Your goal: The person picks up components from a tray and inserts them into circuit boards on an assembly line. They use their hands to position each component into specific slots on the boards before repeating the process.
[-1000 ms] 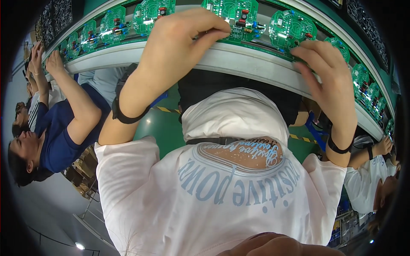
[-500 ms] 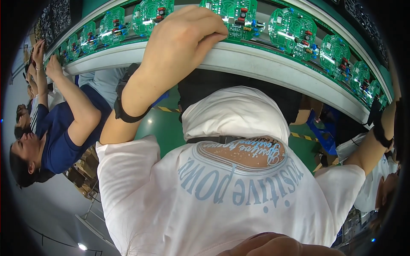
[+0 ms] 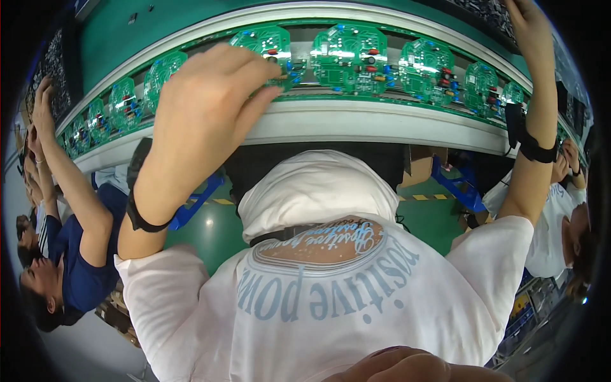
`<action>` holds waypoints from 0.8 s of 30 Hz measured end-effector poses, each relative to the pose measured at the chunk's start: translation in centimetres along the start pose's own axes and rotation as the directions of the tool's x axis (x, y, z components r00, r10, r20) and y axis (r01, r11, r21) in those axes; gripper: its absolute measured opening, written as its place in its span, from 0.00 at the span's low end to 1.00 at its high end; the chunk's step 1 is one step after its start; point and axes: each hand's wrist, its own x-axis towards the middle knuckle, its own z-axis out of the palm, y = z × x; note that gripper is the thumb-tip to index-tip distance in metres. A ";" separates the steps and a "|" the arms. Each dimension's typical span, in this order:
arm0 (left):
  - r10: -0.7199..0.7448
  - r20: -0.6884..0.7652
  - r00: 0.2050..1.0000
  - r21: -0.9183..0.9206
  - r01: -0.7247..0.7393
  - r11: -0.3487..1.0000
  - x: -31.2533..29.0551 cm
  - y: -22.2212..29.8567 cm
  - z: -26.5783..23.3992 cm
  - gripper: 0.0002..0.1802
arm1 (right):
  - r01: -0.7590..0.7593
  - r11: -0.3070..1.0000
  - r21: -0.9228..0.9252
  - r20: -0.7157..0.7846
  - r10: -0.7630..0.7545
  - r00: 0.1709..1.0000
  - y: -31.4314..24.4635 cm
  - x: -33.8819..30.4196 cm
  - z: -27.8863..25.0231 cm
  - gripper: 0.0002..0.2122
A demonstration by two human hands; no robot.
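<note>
My left hand [image 3: 213, 102] is over a row of green circuit boards on a pale rail. Its thumb and forefinger curl together at the lower right of one circuit board [image 3: 259, 41], beside small orange and blue components. Whatever lies between the fingertips is too small to make out. To the right sits another circuit board [image 3: 331, 60], carrying red, black, blue and orange parts. My right hand [image 3: 529, 22] is raised at the upper right, beside a dark tray of loose small parts [image 3: 480, 13]. Its fingers are partly cut off by the picture's edge.
The pale rail [image 3: 356, 121] runs across in front of me, curving down at both sides. Behind it lies a green surface [image 3: 184, 22] with a few small dark pieces. A co-worker in blue [image 3: 89, 223] works at left, another in white [image 3: 541, 229] at right.
My view has shifted, and the boards sit lower in the picture. My left hand is now at a board farther left in view. My right hand has risen from the right edge toward the parts tray.
</note>
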 end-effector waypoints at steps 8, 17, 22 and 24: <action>0.341 -0.119 0.932 0.136 -0.325 0.936 12.5 1.9 -0.3 0.07 | -0.222 0.768 0.601 0.107 0.198 0.974 -6.1 -2.0 -1.2 0.09; 0.377 -0.209 0.902 0.365 -0.286 0.886 24.8 1.2 6.0 0.05 | -0.410 0.357 0.839 0.276 0.371 0.887 -10.2 -6.2 -0.3 0.10; 0.346 -0.188 0.919 0.284 -0.286 0.915 26.1 1.3 6.8 0.06 | -0.271 0.387 0.881 0.295 -0.005 0.955 -0.9 -9.2 0.1 0.14; 0.367 -0.224 0.903 0.298 -0.295 0.908 25.9 0.9 7.1 0.06 | -0.272 0.430 0.861 0.297 0.010 0.955 -2.1 -9.3 0.5 0.14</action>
